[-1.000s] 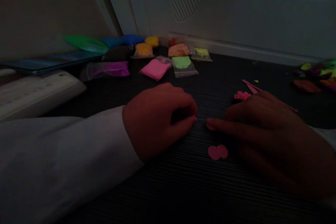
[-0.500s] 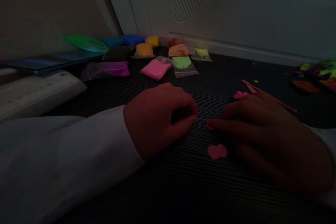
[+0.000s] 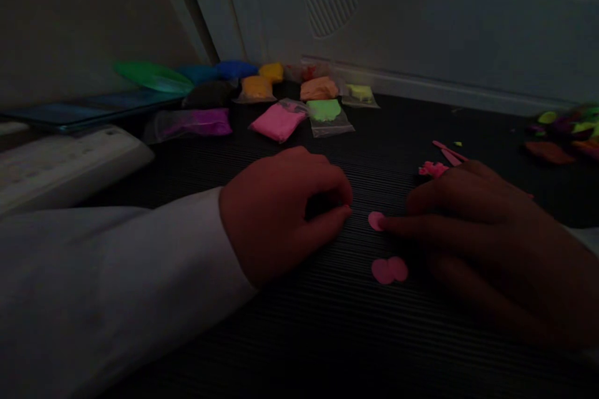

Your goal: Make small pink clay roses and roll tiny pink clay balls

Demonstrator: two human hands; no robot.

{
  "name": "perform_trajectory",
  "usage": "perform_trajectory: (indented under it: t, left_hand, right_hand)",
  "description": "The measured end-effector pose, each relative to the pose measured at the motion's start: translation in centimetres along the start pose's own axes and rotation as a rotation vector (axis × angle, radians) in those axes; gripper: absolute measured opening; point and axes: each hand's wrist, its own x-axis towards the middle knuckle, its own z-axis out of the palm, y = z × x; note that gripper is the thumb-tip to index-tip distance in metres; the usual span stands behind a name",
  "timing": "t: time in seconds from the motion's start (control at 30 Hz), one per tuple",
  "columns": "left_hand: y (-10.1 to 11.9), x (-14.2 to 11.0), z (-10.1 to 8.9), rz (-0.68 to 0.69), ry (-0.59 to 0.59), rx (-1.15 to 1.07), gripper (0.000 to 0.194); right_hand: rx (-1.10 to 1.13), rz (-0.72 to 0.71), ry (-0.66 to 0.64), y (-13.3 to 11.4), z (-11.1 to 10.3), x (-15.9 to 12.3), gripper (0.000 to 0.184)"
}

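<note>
The scene is dim. My left hand rests on a dark ribbed mat, fingers curled in with thumb against them; I cannot make out anything inside. My right hand lies flat, fingers stretched out, one fingertip touching a small flat pink clay disc. Two overlapping pink clay discs lie just below that finger. A crumbled pink clay lump and a thin pink stick tool sit behind my right hand.
Several small bags of coloured clay line the back: pink, green, purple, orange, yellow. A white keyboard-like device is at left. More coloured clay pieces lie at far right. A white door stands behind.
My right fingertip has drawn back slightly to the right, uncovering a small pink disc beneath it. My left hand has stayed still.
</note>
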Motion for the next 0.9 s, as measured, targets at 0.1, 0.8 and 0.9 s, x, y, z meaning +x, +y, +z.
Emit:
perform_trajectory:
  t: [0.1, 0.8, 0.9]
  left_hand:
    - [-0.01, 0.01, -0.01, -0.009, -0.014, -0.002, 0.012]
    - [-0.01, -0.01, 0.07, -0.002, 0.004, 0.012, 0.011]
    - [0.02, 0.01, 0.03, -0.009, 0.005, 0.013, 0.011]
  right_hand:
    - [-0.007, -0.02, 0.003, 0.1, -0.07, -0.06, 0.03]
    - [-0.005, -0.026, 0.005, -0.09, 0.02, 0.09, 0.031]
    - [-0.037, -0.011, -0.014, -0.29, 0.07, 0.04, 0.032]
